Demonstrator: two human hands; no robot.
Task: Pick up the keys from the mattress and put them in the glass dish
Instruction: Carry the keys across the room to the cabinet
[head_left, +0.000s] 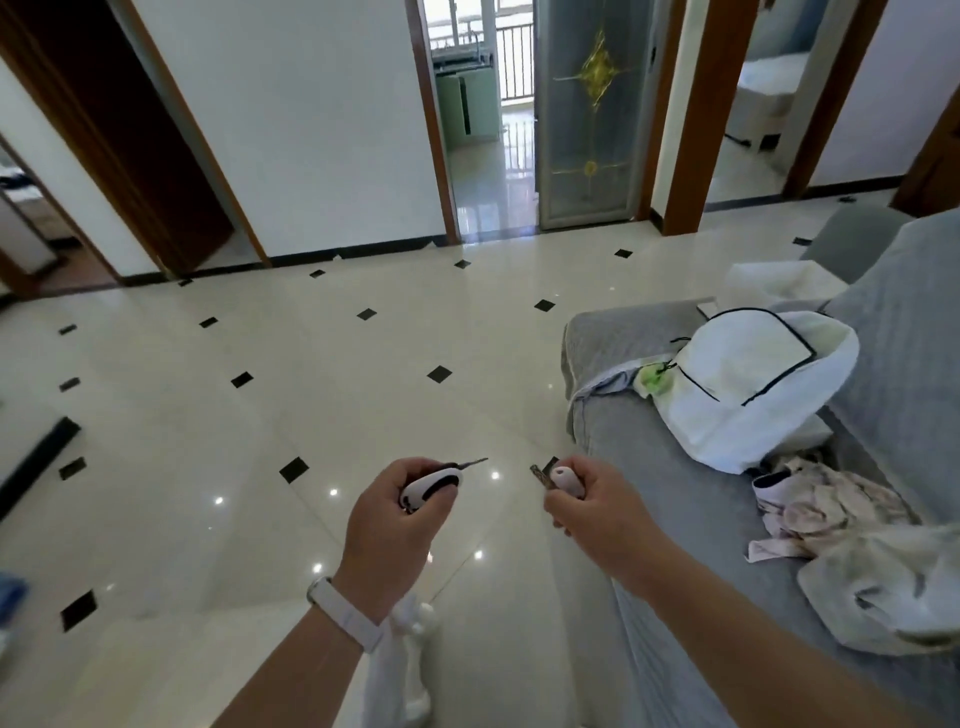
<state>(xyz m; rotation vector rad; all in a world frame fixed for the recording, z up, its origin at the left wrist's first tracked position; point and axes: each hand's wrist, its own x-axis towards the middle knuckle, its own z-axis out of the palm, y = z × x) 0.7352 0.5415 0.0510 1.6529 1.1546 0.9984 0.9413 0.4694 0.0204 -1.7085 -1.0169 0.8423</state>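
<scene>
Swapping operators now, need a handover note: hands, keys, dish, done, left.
Left hand: closed on a white-and-black key, blade pointing forward.
Right hand: closed on a white-headed key, blade pointing left.
Both hands are held over the tiled floor, beside the grey mattress.
Done: keys picked up.
Left: put them in the glass dish, which is not in view; find it first.

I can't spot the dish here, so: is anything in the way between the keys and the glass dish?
Cannot tell: no glass dish is in view. The left hand and right hand each hold a key over open floor.
</scene>
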